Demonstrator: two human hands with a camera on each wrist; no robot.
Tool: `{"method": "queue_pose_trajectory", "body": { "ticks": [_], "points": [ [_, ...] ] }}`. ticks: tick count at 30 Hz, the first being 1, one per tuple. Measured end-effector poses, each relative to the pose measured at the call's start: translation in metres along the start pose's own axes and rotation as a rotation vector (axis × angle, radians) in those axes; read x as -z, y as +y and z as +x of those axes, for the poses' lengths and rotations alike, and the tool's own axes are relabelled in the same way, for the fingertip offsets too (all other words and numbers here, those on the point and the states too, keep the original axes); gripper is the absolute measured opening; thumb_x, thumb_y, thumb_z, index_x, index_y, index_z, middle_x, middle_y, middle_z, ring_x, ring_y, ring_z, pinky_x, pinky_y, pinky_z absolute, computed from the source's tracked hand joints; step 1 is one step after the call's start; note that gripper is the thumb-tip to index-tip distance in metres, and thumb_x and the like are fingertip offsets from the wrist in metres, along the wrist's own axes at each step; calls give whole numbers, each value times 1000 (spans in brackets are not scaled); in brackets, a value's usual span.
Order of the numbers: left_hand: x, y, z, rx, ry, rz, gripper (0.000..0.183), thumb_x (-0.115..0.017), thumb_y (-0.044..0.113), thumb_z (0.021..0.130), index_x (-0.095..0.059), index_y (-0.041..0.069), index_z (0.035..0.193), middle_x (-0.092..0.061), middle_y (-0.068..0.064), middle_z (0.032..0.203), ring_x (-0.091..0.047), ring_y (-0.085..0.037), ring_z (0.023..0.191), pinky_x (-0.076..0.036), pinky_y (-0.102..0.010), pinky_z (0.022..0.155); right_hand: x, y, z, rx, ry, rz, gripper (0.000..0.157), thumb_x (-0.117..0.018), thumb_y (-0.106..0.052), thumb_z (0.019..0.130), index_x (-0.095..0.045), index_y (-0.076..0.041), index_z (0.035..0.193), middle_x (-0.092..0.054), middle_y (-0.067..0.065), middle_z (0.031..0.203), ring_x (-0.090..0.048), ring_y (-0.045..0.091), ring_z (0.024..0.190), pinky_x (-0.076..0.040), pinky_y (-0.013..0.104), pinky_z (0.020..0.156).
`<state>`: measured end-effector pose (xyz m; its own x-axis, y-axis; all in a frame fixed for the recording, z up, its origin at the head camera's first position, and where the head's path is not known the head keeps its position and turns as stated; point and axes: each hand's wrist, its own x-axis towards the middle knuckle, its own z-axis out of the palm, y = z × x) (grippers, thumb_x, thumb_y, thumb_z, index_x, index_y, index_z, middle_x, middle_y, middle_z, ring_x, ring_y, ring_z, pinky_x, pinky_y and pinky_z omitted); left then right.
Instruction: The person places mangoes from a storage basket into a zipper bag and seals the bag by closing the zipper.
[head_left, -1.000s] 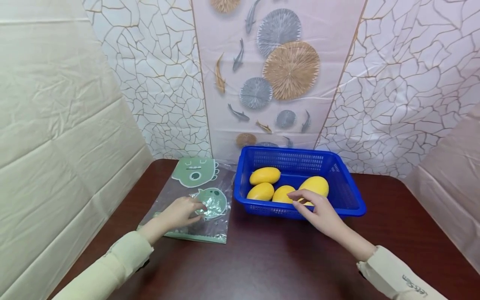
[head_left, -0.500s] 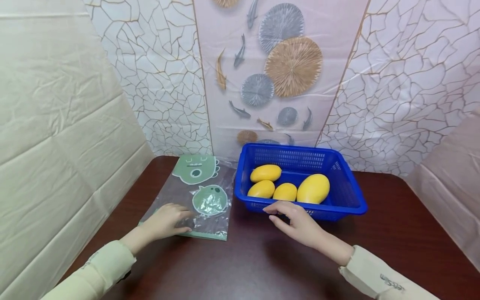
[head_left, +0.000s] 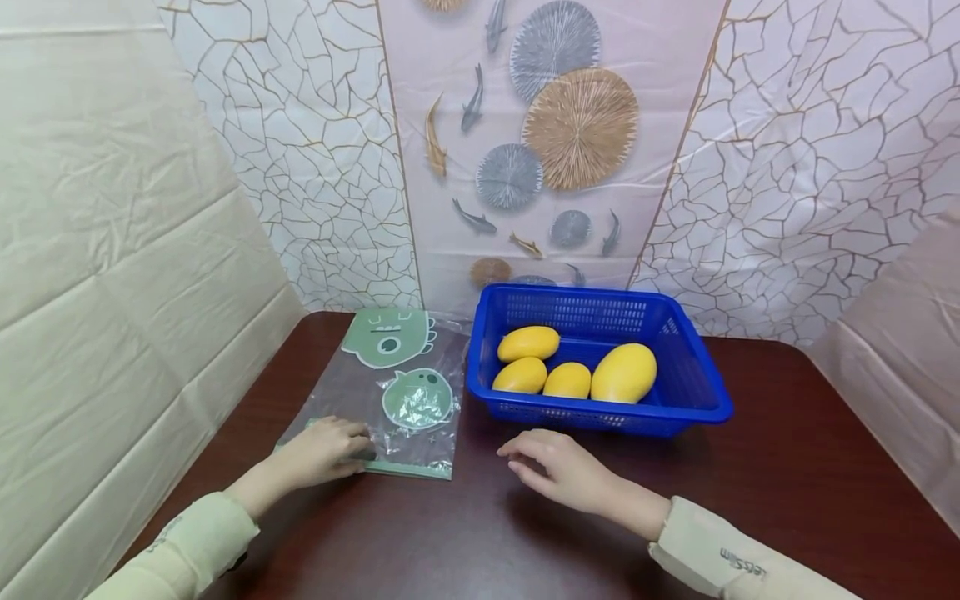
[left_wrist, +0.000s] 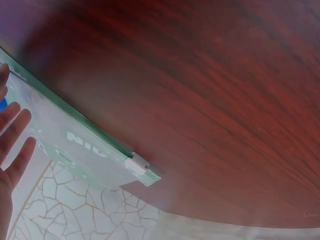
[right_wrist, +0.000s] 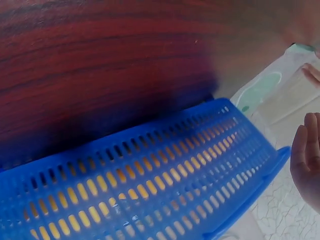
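Note:
A clear slider bag (head_left: 417, 446) with green cartoon prints lies flat on the table. Its green zip edge faces the person, and a white slider (left_wrist: 136, 162) sits near one end in the left wrist view. My left hand (head_left: 324, 452) is over the bag's near left part, fingers loosely bent and close to the zip edge. My right hand (head_left: 558, 471) hovers in front of the blue basket (head_left: 607, 417), holding nothing, its thumb and fingers apart. Several yellow oval fruits (head_left: 624, 373) lie in the basket, toward its left and middle.
The dark wooden table (head_left: 450, 550) extends in front of both hands and right of the basket. Behind it hangs a patterned cloth (head_left: 540, 167), with a pale cloth (head_left: 150, 250) along the left side. The basket's left wall stands right beside the bag.
My right hand has moved from the basket's front rim toward the left and nearer the person. My left hand has drawn back from the bag's middle to its zip edge.

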<state>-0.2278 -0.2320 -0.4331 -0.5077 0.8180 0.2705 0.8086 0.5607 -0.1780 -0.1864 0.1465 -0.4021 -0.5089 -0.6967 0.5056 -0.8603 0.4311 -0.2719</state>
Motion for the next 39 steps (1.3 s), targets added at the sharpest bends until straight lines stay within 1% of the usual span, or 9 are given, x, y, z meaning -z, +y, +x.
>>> {"method": "queue_pose_trajectory", "body": {
  "ticks": [3,9,12,16,20,24,29,35,39],
  "points": [
    [-3,0,-2,-7,-16,-13,25,-80,22,72,-69,17,94,-64,3,92,-64,-14,83,-51,-34,73,-3,-3,3,7,-29,-21,18,-63,-10,87,-67,-7,103,-70,0,95,-63,10,85,-52,27,77],
    [-5,2,-4,36,-55,-56,28,-79,19,73,-71,14,99,-66,0,96,-65,-16,83,-52,-33,70,-6,-8,10,7,-70,-53,17,-61,-12,87,-68,-9,103,-70,-2,94,-63,10,85,-52,27,79],
    [-4,3,-4,54,-76,-72,28,-78,19,73,-71,14,100,-67,1,94,-66,-16,83,-52,-33,69,-7,-10,11,6,-94,-54,17,-61,-13,88,-68,-9,103,-70,-1,94,-63,10,85,-52,27,79],
    [-3,3,-2,65,-82,-103,21,-76,16,75,-71,17,95,-67,5,85,-65,-12,76,-50,-30,63,-9,-10,12,10,-116,-48,17,-60,-13,89,-68,-9,103,-70,-1,92,-62,10,84,-52,26,79],
    [-1,1,-2,54,-61,-93,14,-74,13,75,-71,17,89,-67,7,78,-63,-11,69,-48,-29,60,-9,-10,14,9,-116,-55,17,-61,-13,88,-68,-10,103,-69,-1,91,-62,9,83,-52,26,78],
    [-2,1,-1,44,-11,-53,8,-74,12,75,-68,18,77,-66,8,69,-62,-10,63,-46,-29,56,-12,-12,17,20,-131,-57,17,-61,-12,88,-68,-9,103,-69,-1,92,-62,9,83,-52,25,78],
    [-3,3,1,85,53,-22,18,-74,12,75,-59,18,66,-57,8,59,-58,-11,54,-41,-27,48,-18,-15,19,40,-191,-67,17,-60,-14,89,-67,-10,104,-69,-1,91,-62,10,83,-51,25,79],
    [2,4,8,131,103,-4,19,-75,10,73,-60,18,66,-55,8,59,-55,-10,51,-40,-26,45,-22,-18,23,24,-277,-109,20,-60,-19,90,-66,-10,107,-69,-1,93,-62,11,86,-51,27,81],
    [6,5,12,140,114,-14,18,-73,10,74,-59,18,65,-54,8,59,-54,-10,51,-39,-26,46,-28,-21,28,48,-339,-165,22,-60,-20,91,-66,-10,109,-68,-1,95,-62,12,88,-50,27,81]
  ]
}}
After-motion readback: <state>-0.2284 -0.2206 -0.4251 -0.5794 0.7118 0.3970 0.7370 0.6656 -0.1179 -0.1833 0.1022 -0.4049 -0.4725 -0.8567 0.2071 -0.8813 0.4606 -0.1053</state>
